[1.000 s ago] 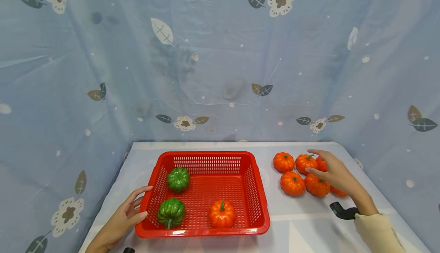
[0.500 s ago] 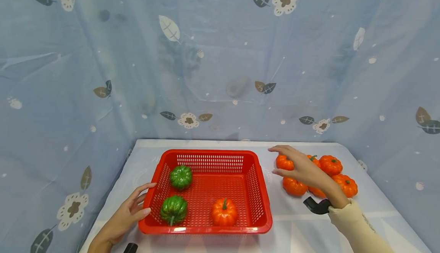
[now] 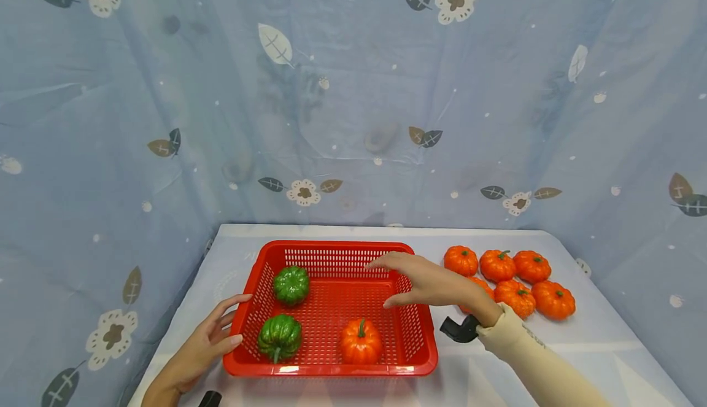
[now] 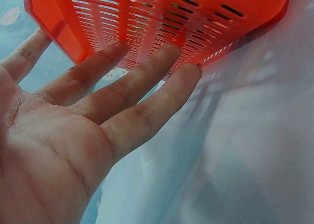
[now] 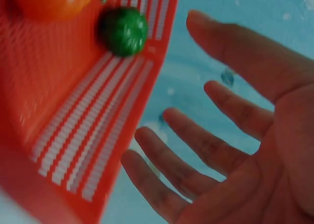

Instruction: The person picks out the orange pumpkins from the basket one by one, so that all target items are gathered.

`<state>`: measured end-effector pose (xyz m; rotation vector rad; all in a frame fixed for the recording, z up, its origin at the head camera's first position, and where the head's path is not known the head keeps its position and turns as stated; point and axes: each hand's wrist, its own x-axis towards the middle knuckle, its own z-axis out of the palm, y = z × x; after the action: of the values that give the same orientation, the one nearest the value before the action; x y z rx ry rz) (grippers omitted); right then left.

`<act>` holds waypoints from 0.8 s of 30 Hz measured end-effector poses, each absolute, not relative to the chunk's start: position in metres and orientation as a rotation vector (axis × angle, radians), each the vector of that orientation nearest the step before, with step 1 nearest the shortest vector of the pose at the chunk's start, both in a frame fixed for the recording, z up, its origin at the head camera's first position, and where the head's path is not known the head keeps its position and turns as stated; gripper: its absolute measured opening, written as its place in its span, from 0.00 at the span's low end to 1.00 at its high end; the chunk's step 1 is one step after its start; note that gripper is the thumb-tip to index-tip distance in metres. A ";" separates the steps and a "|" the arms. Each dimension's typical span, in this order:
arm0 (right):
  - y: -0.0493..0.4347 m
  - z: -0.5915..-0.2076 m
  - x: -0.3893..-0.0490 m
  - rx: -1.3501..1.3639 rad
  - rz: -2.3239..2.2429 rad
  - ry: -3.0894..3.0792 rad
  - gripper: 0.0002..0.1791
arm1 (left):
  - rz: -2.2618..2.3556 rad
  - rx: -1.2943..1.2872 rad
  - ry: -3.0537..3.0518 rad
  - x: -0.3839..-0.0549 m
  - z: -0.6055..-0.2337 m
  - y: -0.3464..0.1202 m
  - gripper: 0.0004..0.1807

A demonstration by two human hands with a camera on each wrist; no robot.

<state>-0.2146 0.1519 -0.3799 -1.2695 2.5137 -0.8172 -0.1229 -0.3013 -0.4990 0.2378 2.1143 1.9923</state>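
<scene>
A red plastic basket [image 3: 342,370] with slotted walls stands on the table. Inside lie two green pumpkins, one at the back left [image 3: 291,285] and one at the front left [image 3: 279,337], plus an orange pumpkin [image 3: 361,342] at the front. My left hand [image 3: 201,345] is at the basket's left side, fingertips right at its wall; in the left wrist view its fingers [image 4: 142,121] are nearly straight beneath the rim. Over the basket's right side hovers my right hand [image 3: 433,281], holding nothing, its fingers [image 5: 206,140] spread and loosely bent in the right wrist view.
Several orange pumpkins [image 3: 498,266] sit in two rows on the white table [image 3: 497,364] right of the basket, one partly hidden by my right wrist. A blue patterned curtain [image 3: 353,118] encloses the back and sides.
My right hand has moved left, empty, from above the orange pumpkins to above the basket. My left hand stays at the basket's left side. The camera view has shifted slightly.
</scene>
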 end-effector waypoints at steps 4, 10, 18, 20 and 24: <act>0.128 -0.380 -0.214 -1.316 -0.782 2.370 0.36 | 1.989 0.231 2.125 -0.123 -0.499 -0.301 0.36; 0.104 -0.389 -0.217 -1.395 -0.636 2.231 0.35 | 1.985 0.229 2.135 -0.123 -0.497 -0.301 0.36; 0.085 -0.404 -0.218 -1.331 -0.411 2.110 0.38 | 1.982 0.207 2.128 -0.124 -0.497 -0.303 0.36; 0.082 -0.407 -0.219 -1.331 -0.376 2.099 0.37 | 1.979 0.207 2.125 -0.125 -0.498 -0.304 0.36; 0.077 -0.413 -0.219 -1.339 -0.302 2.111 0.36 | 1.986 0.241 2.120 -0.125 -0.498 -0.305 0.36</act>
<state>-0.2189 0.0765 -0.4126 -1.3389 2.1115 -0.3024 -0.1248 -0.3053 -0.4977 0.2414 2.1199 1.9856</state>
